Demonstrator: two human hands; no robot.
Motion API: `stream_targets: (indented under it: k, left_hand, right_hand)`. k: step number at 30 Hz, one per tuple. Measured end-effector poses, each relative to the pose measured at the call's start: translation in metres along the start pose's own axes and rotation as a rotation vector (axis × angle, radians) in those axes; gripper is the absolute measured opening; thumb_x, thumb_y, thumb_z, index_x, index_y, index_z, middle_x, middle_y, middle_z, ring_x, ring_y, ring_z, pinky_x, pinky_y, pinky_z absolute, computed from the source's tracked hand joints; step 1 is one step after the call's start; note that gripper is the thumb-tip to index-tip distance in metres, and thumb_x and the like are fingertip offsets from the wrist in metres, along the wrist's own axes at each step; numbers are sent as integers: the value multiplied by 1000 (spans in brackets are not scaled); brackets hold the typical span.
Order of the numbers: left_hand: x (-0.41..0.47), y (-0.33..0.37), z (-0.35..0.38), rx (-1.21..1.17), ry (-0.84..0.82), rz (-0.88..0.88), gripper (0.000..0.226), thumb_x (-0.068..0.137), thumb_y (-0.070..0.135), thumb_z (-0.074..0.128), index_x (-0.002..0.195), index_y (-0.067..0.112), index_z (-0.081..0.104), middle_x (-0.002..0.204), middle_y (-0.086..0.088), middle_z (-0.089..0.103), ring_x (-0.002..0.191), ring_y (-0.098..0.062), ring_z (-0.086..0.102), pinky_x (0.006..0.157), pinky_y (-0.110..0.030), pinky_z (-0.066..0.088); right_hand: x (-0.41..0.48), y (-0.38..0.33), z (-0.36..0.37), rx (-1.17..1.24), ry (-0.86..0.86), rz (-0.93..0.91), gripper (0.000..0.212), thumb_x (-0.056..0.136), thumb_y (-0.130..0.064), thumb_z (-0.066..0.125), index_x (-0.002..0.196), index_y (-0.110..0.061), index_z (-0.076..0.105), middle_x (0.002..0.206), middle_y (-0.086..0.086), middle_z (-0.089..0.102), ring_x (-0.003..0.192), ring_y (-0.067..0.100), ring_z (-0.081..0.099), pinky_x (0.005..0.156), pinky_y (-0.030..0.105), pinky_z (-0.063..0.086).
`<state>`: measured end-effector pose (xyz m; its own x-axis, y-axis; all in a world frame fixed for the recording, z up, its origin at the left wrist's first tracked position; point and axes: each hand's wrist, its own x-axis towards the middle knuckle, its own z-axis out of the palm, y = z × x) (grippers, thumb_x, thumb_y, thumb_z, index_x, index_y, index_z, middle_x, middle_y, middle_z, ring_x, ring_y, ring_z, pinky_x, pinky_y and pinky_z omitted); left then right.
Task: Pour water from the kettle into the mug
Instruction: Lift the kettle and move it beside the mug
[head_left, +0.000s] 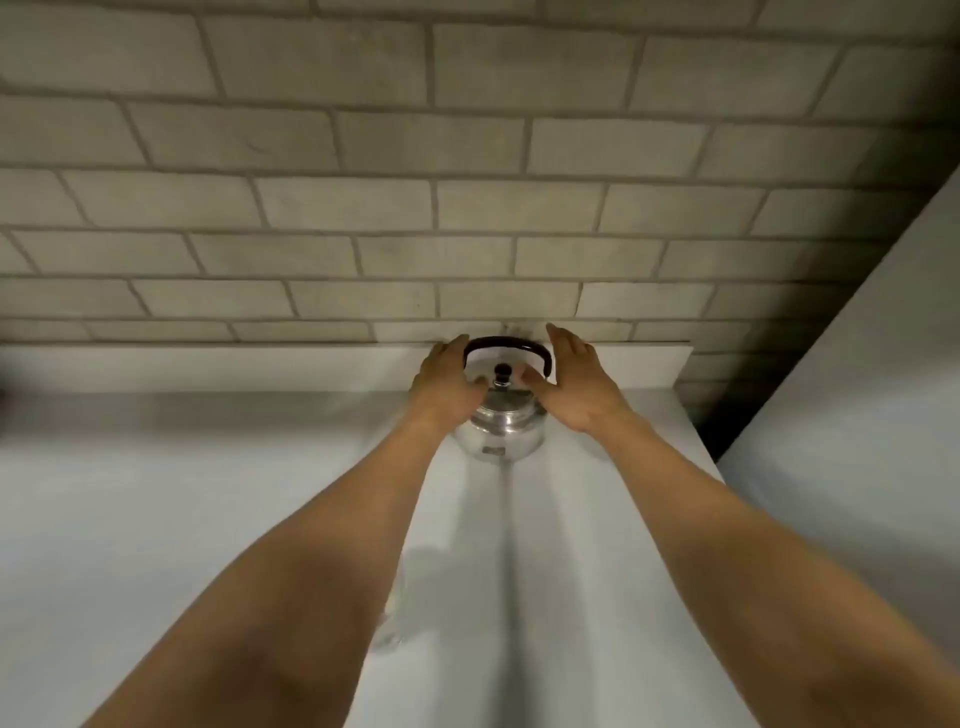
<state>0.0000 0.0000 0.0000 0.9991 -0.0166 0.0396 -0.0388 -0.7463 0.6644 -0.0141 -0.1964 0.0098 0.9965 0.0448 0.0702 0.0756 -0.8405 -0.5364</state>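
A shiny steel kettle (501, 436) with a black arched handle (506, 344) and a black lid knob stands at the back of the white counter (156, 519), close to the wall. My left hand (447, 387) is at the kettle's left side and my right hand (574, 387) at its right side. On both hands the fingers are spread and the thumbs reach toward the lid. Neither hand grips the handle. A faint, clear glass-like vessel (402, 597) shows beside my left forearm, blurred and partly hidden; I cannot tell whether it is the mug.
A grey brick wall (467, 208) rises right behind the counter, above a low white ledge (649, 364). A tall white panel (857, 415) closes off the right side, with a dark gap between it and the counter.
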Motion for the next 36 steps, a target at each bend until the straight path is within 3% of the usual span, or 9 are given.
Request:
stream_targets:
  k: [3, 8, 11, 13, 17, 26, 29, 31, 36]
  left_hand:
    - [14, 3, 10, -74, 20, -47, 67, 100, 28, 64, 160, 22, 36, 161, -6, 42, 144, -27, 45, 111, -29, 36]
    - [27, 3, 13, -80, 93, -47, 41, 107, 23, 54, 147, 19, 56, 142, -6, 64, 130, -28, 59, 103, -29, 42]
    - [27, -2, 13, -20, 112, 26, 31, 109, 21, 50, 136, 19, 64, 125, -7, 72, 113, -29, 66, 85, -25, 42]
    - [24, -4, 10, 3, 100, 73, 28, 109, 21, 50, 132, 19, 67, 117, -8, 75, 104, -30, 68, 82, -27, 44]
    - [16, -4, -2, 38, 38, 99, 26, 109, 26, 52, 130, 20, 67, 105, -9, 73, 93, -31, 69, 80, -35, 51]
    - [-58, 27, -41, 24, 100, 270, 22, 106, 30, 57, 124, 25, 69, 77, 5, 64, 72, -22, 60, 62, -28, 42]
    - [-98, 29, -50, -51, 121, 346, 24, 105, 27, 59, 127, 24, 69, 86, 1, 73, 73, -21, 66, 71, -36, 55]
    - [-125, 28, -51, -95, 129, 365, 34, 106, 31, 59, 139, 25, 62, 110, -2, 74, 82, -18, 70, 82, -38, 58]
    - [-205, 10, -38, -49, 224, 441, 60, 101, 49, 60, 153, 29, 40, 147, 3, 45, 119, -24, 58, 82, -43, 59]
  right_hand:
    - [21, 7, 2, 9, -7, -64, 87, 97, -65, 47, 164, -20, 14, 169, 0, 21, 154, 19, 16, 118, 44, 30]
    - [43, 6, 12, 98, -94, -194, 60, 103, -49, 50, 156, -25, 37, 151, 2, 50, 136, 23, 47, 110, 45, 42]
    - [50, 4, 15, 75, -81, -215, 36, 104, -44, 49, 131, -21, 57, 122, 0, 67, 107, 20, 62, 85, 36, 51]
    - [54, 1, 14, 57, -87, -209, 21, 104, -45, 50, 100, -25, 56, 95, -5, 67, 83, 17, 62, 63, 27, 43]
    - [47, -7, 0, 67, -141, -218, 27, 100, -53, 51, 78, -37, 47, 74, -8, 63, 61, 4, 60, 52, 22, 37]
    - [-30, -39, -48, 132, 96, -198, 37, 84, -66, 59, 77, -29, 63, 77, -26, 66, 69, -4, 61, 50, 12, 37]
    - [-67, -50, -57, 101, 153, -224, 39, 84, -65, 61, 75, -28, 64, 73, -21, 66, 69, -2, 61, 52, 9, 38]
    - [-90, -55, -59, 85, 164, -228, 40, 86, -64, 63, 75, -25, 65, 63, -11, 65, 67, 4, 61, 50, 13, 38]
    - [-140, -62, -57, 119, 160, -212, 41, 89, -58, 67, 72, -21, 65, 56, -4, 61, 58, 6, 56, 49, 14, 36]
